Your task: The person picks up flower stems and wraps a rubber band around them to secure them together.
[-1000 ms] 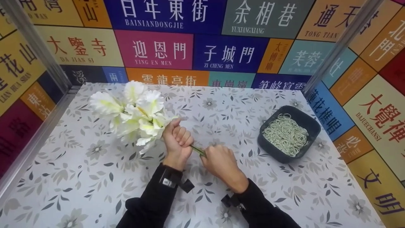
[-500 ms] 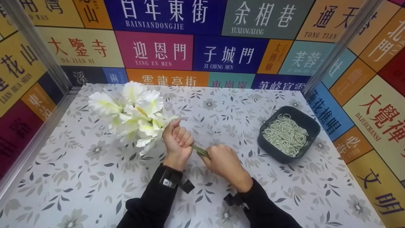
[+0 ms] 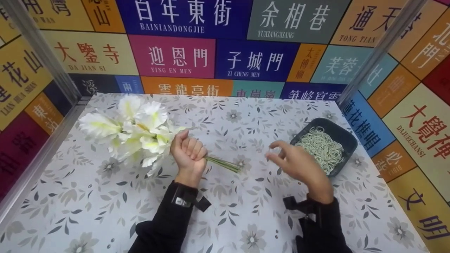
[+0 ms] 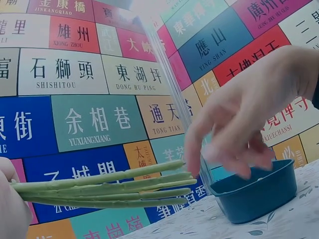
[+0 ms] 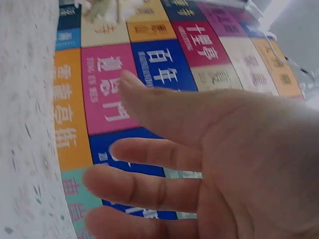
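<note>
Gripping green stems [image 3: 225, 164] in a curled fist, the left hand [image 3: 190, 156] has their white flowers [image 3: 137, 130] just to its left. The right hand [image 3: 304, 167], fingers loosely parted, holds nothing; a bowl [image 3: 347, 137] of pale rings [image 3: 321, 146] sits near it, to its right.

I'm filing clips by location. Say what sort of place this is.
Probably a small staged booth, judging by the colourful wall panels with Chinese characters on three sides, the posts at the corners and the flower-patterned tabletop.
</note>
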The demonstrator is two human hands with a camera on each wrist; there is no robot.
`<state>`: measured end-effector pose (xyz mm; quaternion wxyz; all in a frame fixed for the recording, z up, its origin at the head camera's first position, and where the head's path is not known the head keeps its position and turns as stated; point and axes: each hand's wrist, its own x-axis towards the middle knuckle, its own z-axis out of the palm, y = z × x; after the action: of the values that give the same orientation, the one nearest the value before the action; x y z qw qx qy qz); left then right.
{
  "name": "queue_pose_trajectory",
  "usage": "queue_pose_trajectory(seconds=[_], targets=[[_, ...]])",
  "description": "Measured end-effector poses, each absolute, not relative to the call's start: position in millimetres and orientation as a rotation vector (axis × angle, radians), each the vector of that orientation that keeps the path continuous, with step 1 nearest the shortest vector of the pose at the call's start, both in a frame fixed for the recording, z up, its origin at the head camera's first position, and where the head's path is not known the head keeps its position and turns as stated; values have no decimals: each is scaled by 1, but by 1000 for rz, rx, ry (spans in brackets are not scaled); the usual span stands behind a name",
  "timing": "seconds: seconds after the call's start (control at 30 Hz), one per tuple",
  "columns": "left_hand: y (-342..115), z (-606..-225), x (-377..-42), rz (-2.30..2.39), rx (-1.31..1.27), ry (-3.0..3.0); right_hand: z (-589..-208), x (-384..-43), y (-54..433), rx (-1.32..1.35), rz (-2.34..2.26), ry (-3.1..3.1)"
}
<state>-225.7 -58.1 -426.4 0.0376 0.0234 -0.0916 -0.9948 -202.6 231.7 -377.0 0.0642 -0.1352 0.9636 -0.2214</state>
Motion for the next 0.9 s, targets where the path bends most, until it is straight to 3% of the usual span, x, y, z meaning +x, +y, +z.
queue_pose_trajectory(seconds=[0.33,0.7,0.9], targets=[[-60,-426,-226,-3072,38,-234,-389,-220,308,-32,-792,3083],[-61,-425,-226,-3079,29,-225,-446,-248,330,-81,-755,2985],[-62,-426,-226,-3077,67,-232,-458,-256,335,-29,-820,2934]])
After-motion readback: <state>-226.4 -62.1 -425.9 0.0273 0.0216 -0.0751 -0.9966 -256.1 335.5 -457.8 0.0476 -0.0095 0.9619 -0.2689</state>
